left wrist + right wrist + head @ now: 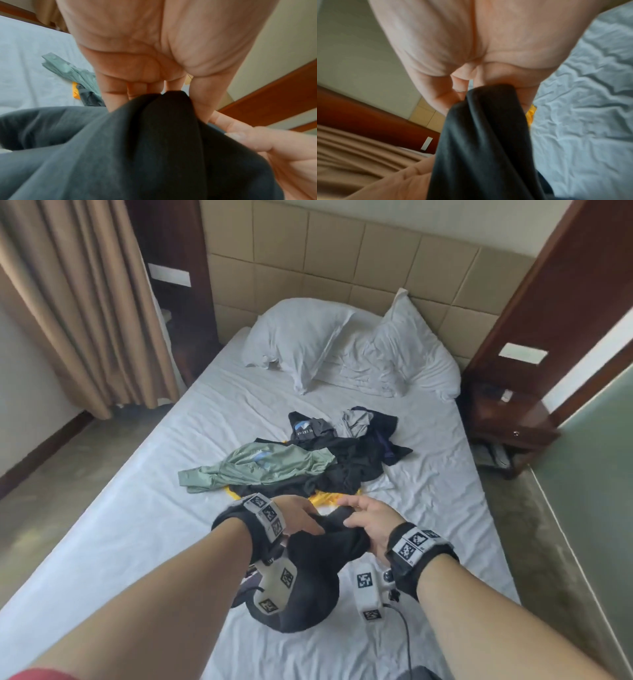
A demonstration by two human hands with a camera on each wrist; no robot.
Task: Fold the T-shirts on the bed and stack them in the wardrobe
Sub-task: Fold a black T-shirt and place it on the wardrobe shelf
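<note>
Both hands meet low in the centre of the head view, holding one black T-shirt (pixel 308 570) above the white bed (pixel 120 525): the left hand (pixel 294 517) has its fingers curled into a bunched fold of the cloth, and the right hand (pixel 368 525) pinches the same garment just beside it, thumb and fingers closed on the fabric. How the shirt is oriented cannot be made out; it hangs as a dark rumpled lump, its lower part partly covered by the wrist-worn cameras and their marker tags. In the left wrist view the palm fills the top of the frame and the fingertips (pixel 118 98) vanish behind the black cloth, so the exact finger hold is hidden; the right wrist view is blurred and shows only the palm above a dark fold. Past the hands, in the middle of the head view, lies a loose pile of unfolded T-shirts (pixel 342 453): a pale green T-shirt (pixel 267 467) on the left side of it, black and grey ones tangled behind, and a yellow garment (pixel 329 496) mostly buried, with only an edge showing just above the hands. How many shirts the pile holds cannot be counted. Two white pillows (pixel 342 344) lean at the tan padded headboard (pixel 342 258) in the upper centre. A dark wooden nightstand (pixel 510 419) at the right edge holds small objects too dim to identify. Brown curtains (pixel 85 302) fill the upper left. The wardrobe is out of frame.
</note>
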